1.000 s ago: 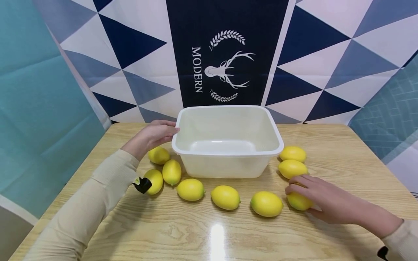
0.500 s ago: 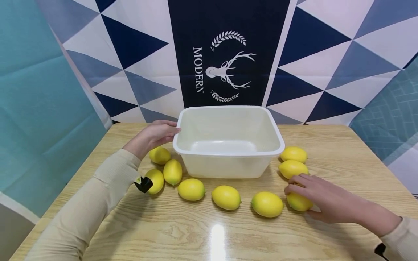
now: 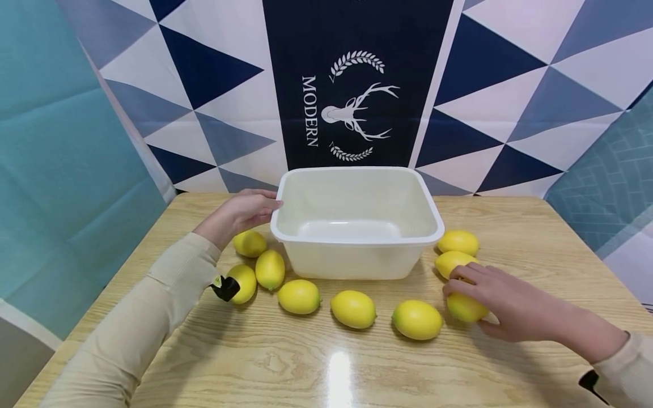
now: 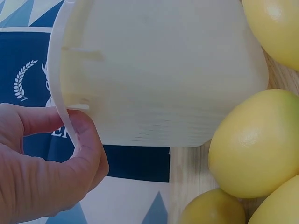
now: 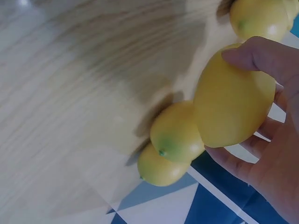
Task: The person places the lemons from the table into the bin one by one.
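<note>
In the head view a white plastic basin [image 3: 352,258] stands at the back middle of the table, with nothing inside it. My left hand [image 3: 242,210] pinches its left rim; in the left wrist view the thumb is on one side of that rim [image 4: 57,70] and curled fingers on the other. At the right, my right hand [image 3: 515,306] grips a lemon [image 3: 465,307]. The right wrist view has this lemon [image 5: 233,100] between thumb and fingers. Two more lemons lie just behind it, one of them the nearer lemon [image 3: 453,263], partly covered by the hand.
Several lemons curve around the basin's front and left, among them a front lemon [image 3: 353,309], a right front lemon [image 3: 417,319] and a left lemon [image 3: 269,270]. A patterned cloth [image 3: 229,73] hangs behind the wooden table [image 3: 265,368].
The right hand has risen slightly, and the lemon in its grip has come up a little with it. The left hand and the basin stay in place.
</note>
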`<control>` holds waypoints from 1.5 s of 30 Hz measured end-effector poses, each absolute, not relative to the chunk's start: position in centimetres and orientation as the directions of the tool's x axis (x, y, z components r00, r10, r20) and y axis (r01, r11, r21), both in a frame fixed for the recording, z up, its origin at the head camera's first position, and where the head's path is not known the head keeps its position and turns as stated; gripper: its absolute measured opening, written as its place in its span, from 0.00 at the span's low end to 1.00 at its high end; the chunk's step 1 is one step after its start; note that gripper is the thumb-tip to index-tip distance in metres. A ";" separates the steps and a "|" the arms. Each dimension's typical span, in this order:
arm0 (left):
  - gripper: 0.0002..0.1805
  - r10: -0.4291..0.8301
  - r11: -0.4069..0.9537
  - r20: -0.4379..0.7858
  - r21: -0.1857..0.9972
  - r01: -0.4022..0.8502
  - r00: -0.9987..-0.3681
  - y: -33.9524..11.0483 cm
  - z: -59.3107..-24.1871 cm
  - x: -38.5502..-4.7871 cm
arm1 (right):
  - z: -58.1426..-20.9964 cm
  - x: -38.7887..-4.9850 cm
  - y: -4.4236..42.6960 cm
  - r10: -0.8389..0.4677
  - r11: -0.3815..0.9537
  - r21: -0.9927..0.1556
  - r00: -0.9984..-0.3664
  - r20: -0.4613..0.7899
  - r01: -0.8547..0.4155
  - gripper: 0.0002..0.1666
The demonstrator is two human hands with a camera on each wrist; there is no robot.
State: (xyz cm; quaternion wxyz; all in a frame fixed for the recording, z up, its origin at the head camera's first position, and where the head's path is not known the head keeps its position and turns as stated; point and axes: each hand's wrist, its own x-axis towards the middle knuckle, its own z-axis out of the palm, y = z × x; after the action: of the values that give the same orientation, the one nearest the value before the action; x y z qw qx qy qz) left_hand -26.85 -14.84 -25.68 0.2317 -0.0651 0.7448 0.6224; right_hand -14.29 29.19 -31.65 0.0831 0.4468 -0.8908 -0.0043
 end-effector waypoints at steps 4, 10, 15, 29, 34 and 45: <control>0.28 0.190 0.210 -0.436 0.893 -0.398 -0.880 -14.7 -25.6 -26.9 | -31.0 -14.4 29.2 -0.783 0.620 0.093 -0.607 0.136 -0.779 0.45; 0.28 0.209 0.197 -0.440 0.894 -0.403 -0.873 -14.8 -25.5 -26.9 | -30.1 -14.5 29.3 -0.771 0.636 0.095 -0.625 0.125 -0.766 0.46; 0.29 0.243 0.160 -0.448 0.894 -0.420 -0.861 -15.1 -25.5 -27.0 | -29.6 -14.5 29.5 -0.765 0.643 0.096 -0.630 0.133 -0.760 0.48; 0.29 0.201 0.148 -0.486 0.873 -0.465 -0.850 -14.6 -25.1 -27.5 | -29.1 -14.7 29.8 -0.775 0.628 0.104 -0.607 0.176 -0.771 0.49; 0.29 0.196 0.153 -0.490 0.871 -0.467 -0.850 -14.5 -25.0 -27.8 | -28.7 -15.0 29.9 -0.779 0.621 0.116 -0.596 0.195 -0.775 0.48; 0.29 0.185 0.208 -0.490 0.867 -0.454 -0.852 -15.2 -25.1 -27.4 | -27.7 -15.6 29.9 -0.768 0.637 0.091 -0.618 0.169 -0.766 0.44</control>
State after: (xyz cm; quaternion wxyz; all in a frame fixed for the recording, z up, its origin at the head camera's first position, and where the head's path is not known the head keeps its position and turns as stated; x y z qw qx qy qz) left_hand -27.38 -15.15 -25.09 0.2565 -0.0915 0.7336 0.6226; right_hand -15.60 29.93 -27.71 0.0965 0.4262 -0.8995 -0.0049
